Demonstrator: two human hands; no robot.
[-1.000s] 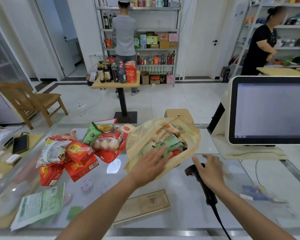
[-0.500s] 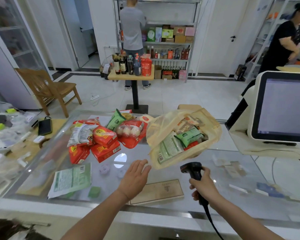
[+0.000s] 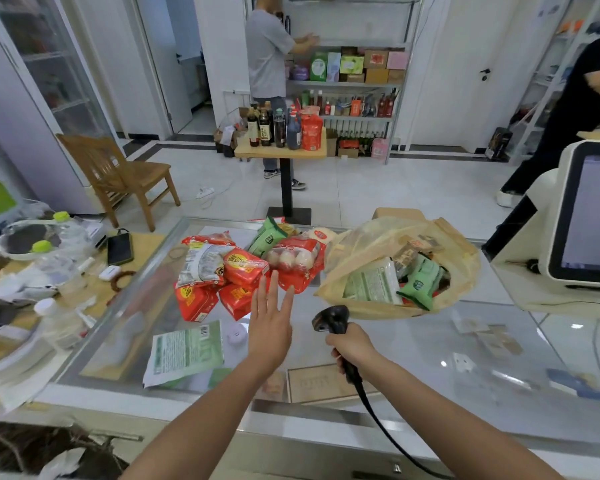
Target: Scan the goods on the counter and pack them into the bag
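Note:
On the glass counter point(image 3: 413, 344) lies a heap of goods: red snack packs point(image 3: 245, 270), a red egg pack point(image 3: 297, 259), a grey-white pouch point(image 3: 201, 263) and a green packet point(image 3: 266, 237). A flat green-and-white packet point(image 3: 184, 351) lies nearer me. The yellow plastic bag point(image 3: 368, 251) sits to the right, open, with several packets inside. My left hand point(image 3: 270, 323) hovers with straight fingers just before the red packs, holding nothing. My right hand point(image 3: 352, 346) grips the black barcode scanner point(image 3: 331, 318) below the bag.
A white checkout screen point(image 3: 586, 216) stands at the right. Left of the counter a cluttered desk holds bottles, a phone point(image 3: 120, 249) and a bowl. Beyond are a wooden chair point(image 3: 118, 174), a small table with bottles point(image 3: 281, 150), shelves and two people.
My left hand left the bag and moved left toward the heap of red packs. My right hand took hold of the scanner and lifted it. The view shifted left.

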